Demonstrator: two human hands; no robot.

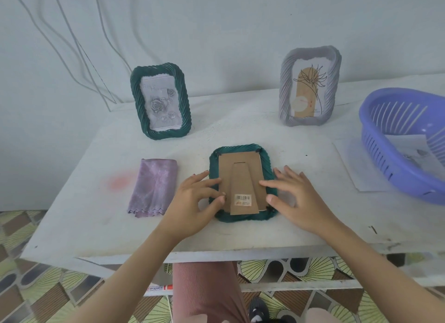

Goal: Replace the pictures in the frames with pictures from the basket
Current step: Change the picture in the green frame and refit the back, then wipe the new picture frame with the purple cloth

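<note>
Nearest the camera, the left hand [192, 202] and the right hand [297, 200] rest on a dark green twisted-rim picture frame [266, 165] that lies face down on the white table [240, 135]. The left fingers [207, 180] are loosely spread over the frame's left rim, with the thumb tip pressed at the lower left edge of the brown cardboard backing [238, 161]; nothing is clasped, the hand only presses. The right fingers [284, 172] are spread wider and lie flat across the right rim, the forefinger reaching onto the backing and the thumb touching its lower right corner. Between the two thumbs sits the backing's folded cardboard stand, which carries a barcode sticker [243, 200].

Just left of the left fingers lies one folded lilac cloth [153, 190], apart from the frame. Well to the right of the right fingers stands one blue slotted plastic basket [395, 159], with loose printed pictures [414, 151] inside it; their number cannot be told. A white sheet of paper [358, 168] lies under the basket.

Beyond the fingers, towards the wall, two more frames stand upright: a second dark green twisted-rim frame [160, 103] holding a grey rose picture, beyond the left fingers, and a pale grey twisted-rim frame [310, 85] holding a line-drawn flower picture, beyond the right. That makes three frames in all.
</note>
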